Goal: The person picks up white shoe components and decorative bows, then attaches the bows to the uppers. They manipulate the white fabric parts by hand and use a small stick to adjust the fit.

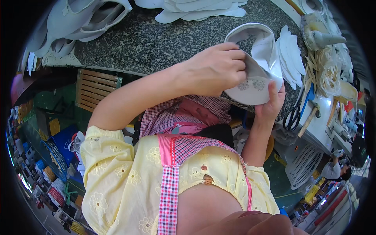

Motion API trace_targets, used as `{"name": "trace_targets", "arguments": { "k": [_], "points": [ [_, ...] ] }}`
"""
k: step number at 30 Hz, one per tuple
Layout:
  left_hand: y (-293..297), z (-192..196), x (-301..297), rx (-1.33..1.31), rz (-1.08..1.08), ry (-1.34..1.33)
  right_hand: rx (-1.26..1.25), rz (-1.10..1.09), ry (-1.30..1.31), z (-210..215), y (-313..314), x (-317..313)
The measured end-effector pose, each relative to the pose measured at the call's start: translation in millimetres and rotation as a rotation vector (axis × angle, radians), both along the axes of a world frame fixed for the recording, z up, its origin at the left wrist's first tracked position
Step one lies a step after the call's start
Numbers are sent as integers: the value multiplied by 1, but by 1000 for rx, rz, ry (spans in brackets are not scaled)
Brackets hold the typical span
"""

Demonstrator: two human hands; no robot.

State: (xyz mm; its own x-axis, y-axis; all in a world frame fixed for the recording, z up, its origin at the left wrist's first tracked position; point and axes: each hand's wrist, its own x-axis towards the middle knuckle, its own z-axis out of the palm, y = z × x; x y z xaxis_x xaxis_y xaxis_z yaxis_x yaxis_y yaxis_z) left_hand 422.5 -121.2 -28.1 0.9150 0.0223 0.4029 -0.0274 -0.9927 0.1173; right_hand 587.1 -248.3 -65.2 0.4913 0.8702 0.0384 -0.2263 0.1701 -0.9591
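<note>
Perhaps the white piece could crease, if left grip, pinching its edge, outpulls right grip, holding further rightward.

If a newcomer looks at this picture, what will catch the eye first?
Probably the white piece, right of centre, held by the left hand and right hand. Next, the white stack at the top edge, on the speckled counter.

Over the speckled tabletop, a hand could pass between the piled white shoe uppers and the held white upper. White flat pieces block beyond; a fanned stack, scissors and hammer crowd the right.
</note>
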Motion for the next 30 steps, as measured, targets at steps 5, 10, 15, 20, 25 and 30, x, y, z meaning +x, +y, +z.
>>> {"name": "trace_targets", "arguments": {
  "k": [5,10,15,20,25,30],
  "points": [
    [-16,-17,-3,-385,77,-161,106,-124,315,-9,0,-14],
    [-1,0,-1,-352,19,149,122,0,316,-12,-7,-15],
    [11,-1,-1,-318,-46,230,163,213,667,0,-6,-19],
    [-20,-20,-9,-682,79,-243,-76,-14,482,4,-5,-32],
    [-20,-23,-7,-530,82,-127,17,-201,55,-6,-6,-34],
    [-2,-8,-3,-643,-134,176,158,-262,-509,-11,-6,-19]
  ]
}}
